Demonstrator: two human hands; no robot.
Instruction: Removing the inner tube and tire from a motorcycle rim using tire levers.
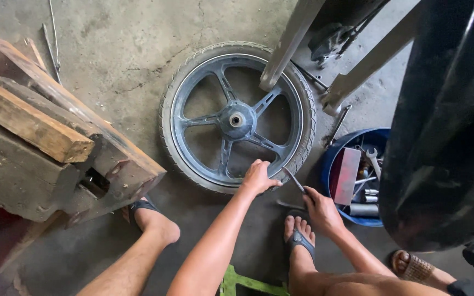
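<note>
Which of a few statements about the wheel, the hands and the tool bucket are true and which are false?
1. The wheel lies flat on the concrete floor. True.
2. The left hand rests on the wheel's rim. True.
3. The right hand is empty. False: it holds a thin metal tool against the tire.
4. The blue bucket sits left of the wheel. False: it sits to the right.
5. The wheel has wire spokes. False: it has cast spokes.
</note>
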